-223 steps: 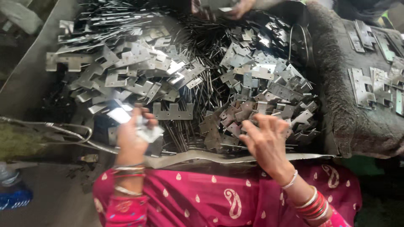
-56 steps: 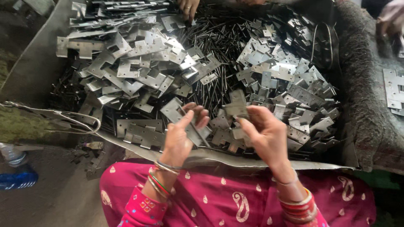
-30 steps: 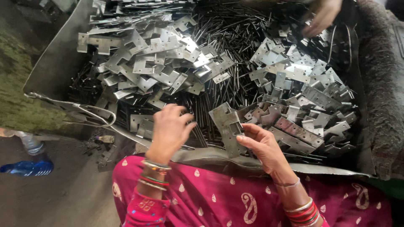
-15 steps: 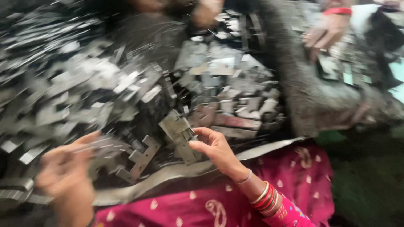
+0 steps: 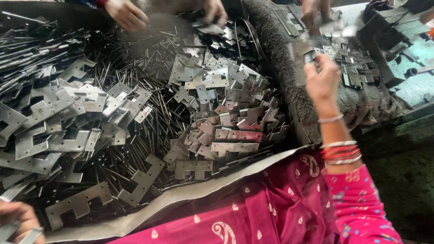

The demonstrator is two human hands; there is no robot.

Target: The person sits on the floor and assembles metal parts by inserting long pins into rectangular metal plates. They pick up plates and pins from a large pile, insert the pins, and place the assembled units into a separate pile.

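Observation:
My right hand (image 5: 322,80) is raised at the right over a dark fuzzy ledge (image 5: 289,72), and it holds a grey hinge plate (image 5: 300,54) upright. My left hand (image 5: 19,220) is at the bottom left corner and grips flat metal plates (image 5: 18,234) that are partly cut off by the frame edge. In front of me a large metal tray (image 5: 135,217) holds a heap of notched hinge plates (image 5: 212,104) and thin steel pins (image 5: 135,86).
Other people's hands reach into the tray at the top: one hand (image 5: 127,14) at top left, another hand (image 5: 213,10) at top centre, a third hand (image 5: 316,12) at top right. Assembled hinges (image 5: 357,72) lie on the ledge beside dark metal boxes (image 5: 384,40).
My right hand has lifted its hinge plate out of the heap and carried it right, over the ledge. My left hand has dropped to the bottom left corner. The view has swung right.

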